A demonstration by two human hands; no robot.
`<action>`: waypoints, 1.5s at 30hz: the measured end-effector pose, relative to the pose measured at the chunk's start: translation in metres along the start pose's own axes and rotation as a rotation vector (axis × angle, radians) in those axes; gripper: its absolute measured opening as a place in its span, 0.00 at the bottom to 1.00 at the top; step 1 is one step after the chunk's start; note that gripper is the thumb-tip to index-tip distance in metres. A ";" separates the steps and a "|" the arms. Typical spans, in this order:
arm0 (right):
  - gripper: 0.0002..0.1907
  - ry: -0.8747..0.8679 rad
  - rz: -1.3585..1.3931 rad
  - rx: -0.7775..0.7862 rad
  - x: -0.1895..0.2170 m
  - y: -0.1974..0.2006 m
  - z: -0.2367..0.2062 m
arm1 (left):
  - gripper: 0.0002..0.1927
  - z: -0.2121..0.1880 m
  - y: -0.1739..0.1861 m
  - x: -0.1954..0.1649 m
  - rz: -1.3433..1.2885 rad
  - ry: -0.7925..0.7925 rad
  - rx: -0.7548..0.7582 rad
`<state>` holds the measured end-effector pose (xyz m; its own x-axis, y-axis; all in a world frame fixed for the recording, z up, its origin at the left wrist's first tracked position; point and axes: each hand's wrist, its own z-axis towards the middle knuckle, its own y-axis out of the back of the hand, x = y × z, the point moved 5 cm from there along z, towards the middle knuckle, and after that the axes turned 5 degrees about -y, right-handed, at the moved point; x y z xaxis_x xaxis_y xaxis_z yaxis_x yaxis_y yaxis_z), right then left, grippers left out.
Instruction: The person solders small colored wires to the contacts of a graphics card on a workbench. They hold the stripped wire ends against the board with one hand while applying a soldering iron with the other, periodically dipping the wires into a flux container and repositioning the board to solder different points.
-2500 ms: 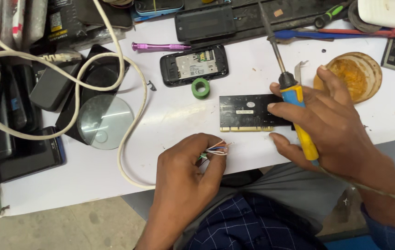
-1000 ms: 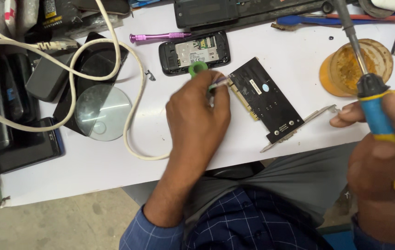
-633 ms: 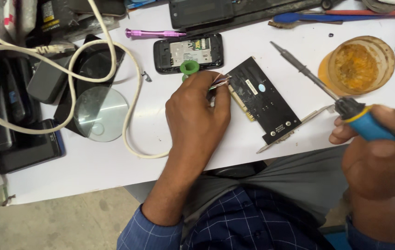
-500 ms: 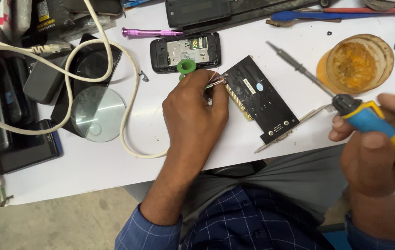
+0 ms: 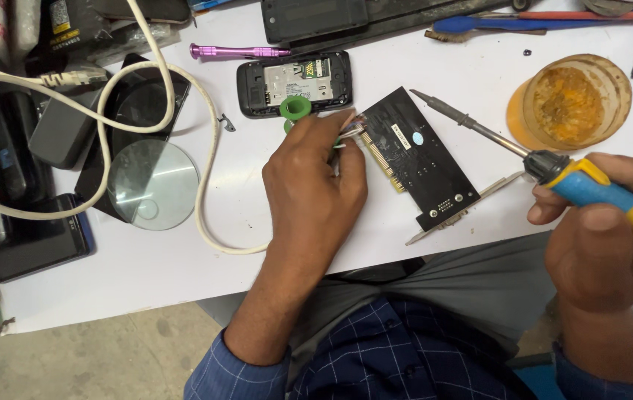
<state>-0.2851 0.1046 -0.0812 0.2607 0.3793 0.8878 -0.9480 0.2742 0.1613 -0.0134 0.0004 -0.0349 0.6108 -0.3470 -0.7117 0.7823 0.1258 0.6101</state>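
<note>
Counter: white top carrying everything; bare patch lying in front of the left forearm.
Cable: thick cream lead looping across the left side, passing over a dark tray and beside a round glass disc.
Circuit card: black expansion board with a metal bracket, lying flat and angled, just right of the left hand, gold edge contacts facing that hand.
Open phone: back cover off, resting just beyond the card; a green ring sitting at its near edge.
Flux tin: round amber tub, open, well right of the card.
Soldering iron: blue-and-yellow handle, tip hanging over the card's far corner; touching or not, cannot tell.
Right hand: grip wrapping fully round the iron's handle.
Left hand: fingertips pinching a bundle of thin coloured wires at the card's top-left corner.
Step, judging: wire ends being positioned at the card edge, iron being brought in.
Next move calling for: steady left pinch, tip lowering precisely onto the wire ends without brushing fingers.
</note>
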 end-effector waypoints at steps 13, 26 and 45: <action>0.21 0.045 -0.108 0.053 0.015 -0.022 0.010 | 0.04 -0.001 0.012 0.015 0.004 0.001 -0.025; 0.19 0.113 -0.236 0.139 0.030 -0.049 0.014 | 0.05 -0.002 0.019 0.023 -0.003 -0.004 -0.053; 0.18 0.098 -0.290 0.149 0.026 -0.065 0.020 | 0.05 -0.001 0.023 0.030 0.009 -0.011 -0.030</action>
<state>-0.2207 0.0790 -0.0594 0.5329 0.3893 0.7513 -0.8462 0.2541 0.4684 0.0230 -0.0061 -0.0423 0.6169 -0.3558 -0.7020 0.7799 0.1568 0.6059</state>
